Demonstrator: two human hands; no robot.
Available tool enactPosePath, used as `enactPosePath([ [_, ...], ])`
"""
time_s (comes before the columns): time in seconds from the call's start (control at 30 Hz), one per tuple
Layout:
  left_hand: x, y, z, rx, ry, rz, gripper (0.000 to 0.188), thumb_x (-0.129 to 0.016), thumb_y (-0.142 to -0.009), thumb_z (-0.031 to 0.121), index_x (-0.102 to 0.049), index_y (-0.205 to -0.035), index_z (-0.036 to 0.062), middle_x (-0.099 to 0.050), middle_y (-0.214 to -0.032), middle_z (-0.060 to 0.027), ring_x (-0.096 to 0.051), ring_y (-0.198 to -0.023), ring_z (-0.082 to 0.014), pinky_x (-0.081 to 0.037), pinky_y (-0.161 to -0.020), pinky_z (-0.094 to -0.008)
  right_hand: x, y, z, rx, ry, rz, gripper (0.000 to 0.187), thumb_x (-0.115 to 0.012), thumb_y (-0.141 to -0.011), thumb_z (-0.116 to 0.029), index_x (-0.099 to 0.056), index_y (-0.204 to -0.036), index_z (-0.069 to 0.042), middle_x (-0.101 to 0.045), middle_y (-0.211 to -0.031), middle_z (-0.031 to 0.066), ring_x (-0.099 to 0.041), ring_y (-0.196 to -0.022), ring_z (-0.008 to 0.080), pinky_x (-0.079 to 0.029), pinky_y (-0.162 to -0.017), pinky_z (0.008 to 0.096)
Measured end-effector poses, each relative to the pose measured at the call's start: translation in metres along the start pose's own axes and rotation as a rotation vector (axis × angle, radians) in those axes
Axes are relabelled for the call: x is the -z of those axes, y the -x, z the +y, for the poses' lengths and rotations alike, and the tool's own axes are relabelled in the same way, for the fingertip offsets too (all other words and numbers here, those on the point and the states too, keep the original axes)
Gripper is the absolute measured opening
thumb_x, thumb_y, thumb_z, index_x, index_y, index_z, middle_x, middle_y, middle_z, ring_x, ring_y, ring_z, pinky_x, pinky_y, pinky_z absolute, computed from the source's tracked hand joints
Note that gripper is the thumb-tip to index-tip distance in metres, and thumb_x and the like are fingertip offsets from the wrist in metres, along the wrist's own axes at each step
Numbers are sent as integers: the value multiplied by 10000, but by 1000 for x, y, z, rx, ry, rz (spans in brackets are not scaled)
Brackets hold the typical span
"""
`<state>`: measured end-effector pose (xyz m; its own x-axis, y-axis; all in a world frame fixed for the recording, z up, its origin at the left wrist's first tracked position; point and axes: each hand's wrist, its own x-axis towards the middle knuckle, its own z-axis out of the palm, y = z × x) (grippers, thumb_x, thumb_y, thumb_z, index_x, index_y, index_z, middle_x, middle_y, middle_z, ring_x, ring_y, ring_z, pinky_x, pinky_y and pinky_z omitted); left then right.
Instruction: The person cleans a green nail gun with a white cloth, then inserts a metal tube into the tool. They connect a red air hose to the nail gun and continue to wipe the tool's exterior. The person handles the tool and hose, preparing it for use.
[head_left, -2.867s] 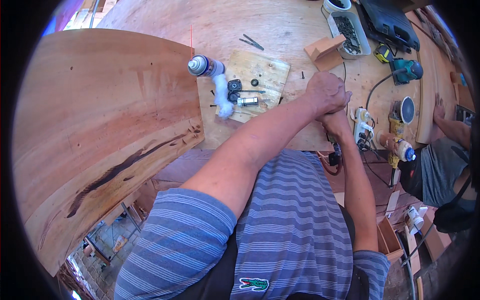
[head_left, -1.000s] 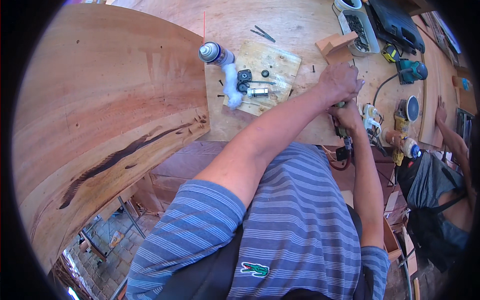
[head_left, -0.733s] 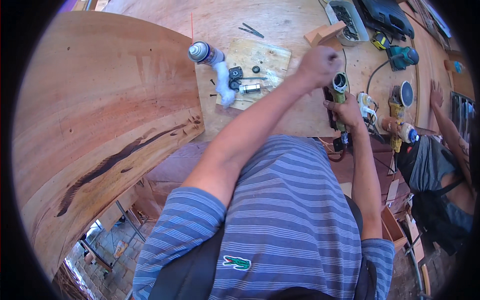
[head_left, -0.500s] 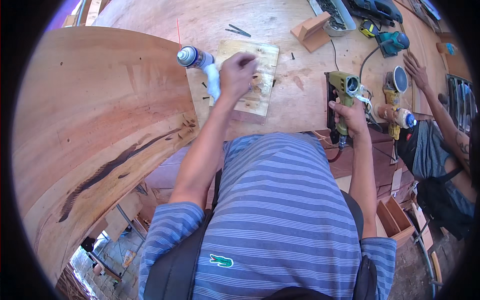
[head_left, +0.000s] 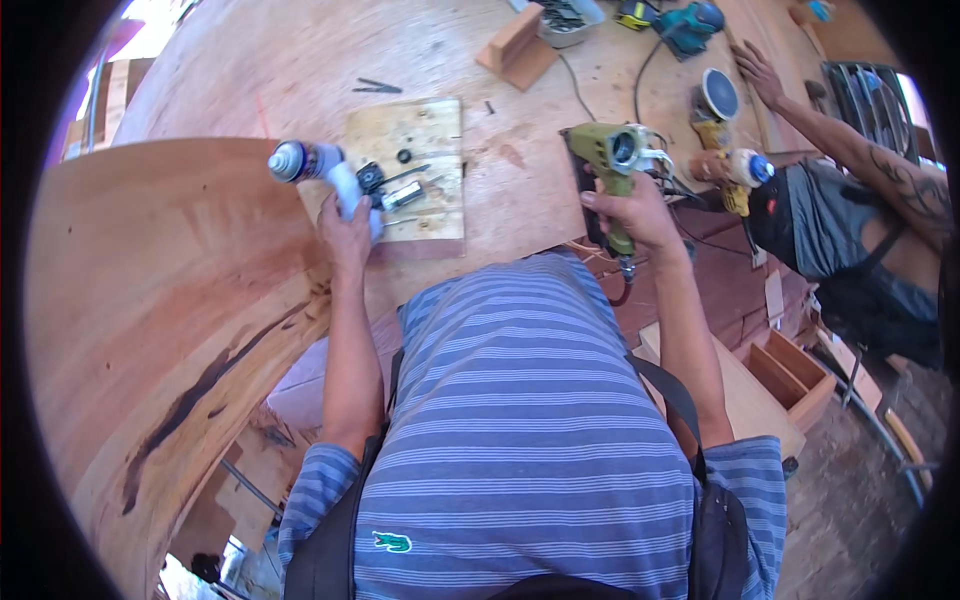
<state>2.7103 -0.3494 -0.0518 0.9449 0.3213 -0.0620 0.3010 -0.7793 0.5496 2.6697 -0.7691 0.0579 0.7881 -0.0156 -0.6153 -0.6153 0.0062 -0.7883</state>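
My right hand (head_left: 637, 212) is wrapped round the handle of a green pneumatic nail gun (head_left: 606, 150), whose open round end faces up. A hose runs from its lower end. My left hand (head_left: 346, 232) is closed on a white cloth (head_left: 347, 187) beside an aerosol spray can (head_left: 300, 161). Right of that hand, a pale wooden board (head_left: 435, 130) bears small parts: a black ring (head_left: 404, 156), a dark part (head_left: 370, 178), a shiny metal cylinder (head_left: 404, 195) and thin dark tools.
A curved wooden panel (head_left: 150, 260) stands at the left. To the right are an angle grinder (head_left: 718, 110), a plastic bottle (head_left: 745, 166), a teal sander (head_left: 690, 30) and another person's hand (head_left: 760, 75). A wooden block piece (head_left: 520, 55) and a tray of fasteners (head_left: 570, 20) lie farther back.
My left hand has moved from over the board to the white cloth, uncovering the small parts. The view has shifted right. My right hand keeps hold of the nail gun.
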Motion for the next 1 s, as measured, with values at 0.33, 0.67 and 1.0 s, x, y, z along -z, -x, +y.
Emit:
enactPosePath([
  [0.33, 13, -5, 0, 67, 57, -40, 334, -704, -832, 139, -658, -1080, -79, -704, -915, -203, -675, -813, -278, -515, -754, -383, -26, 2, -8, 22, 413, 99, 520, -818, -720, -247, -629, -1113, 37, -673, -867, 163, -653, -729, 255, -514, -670, 351],
  [0.67, 50, -5, 7, 145, 201, 15, 281, -703, -886, 203, -686, -1021, -43, -686, -837, -89, -614, -718, -152, -496, -675, -321, -36, -9, 0, -14, 523, 94, 599, -812, -702, -313, -632, -1154, 36, -686, -1034, 256, -669, -1004, 383, -509, -884, 423],
  [1.0, 73, -1, 24, 313, 667, -129, 161, -665, -934, 141, -611, -973, -5, -653, -853, -60, -626, -714, -121, -510, -612, -277, -46, -6, -7, 42, 617, 94, 527, -799, -726, -300, -632, -1115, 14, -685, -998, 243, -662, -971, 389, -509, -855, 427],
])
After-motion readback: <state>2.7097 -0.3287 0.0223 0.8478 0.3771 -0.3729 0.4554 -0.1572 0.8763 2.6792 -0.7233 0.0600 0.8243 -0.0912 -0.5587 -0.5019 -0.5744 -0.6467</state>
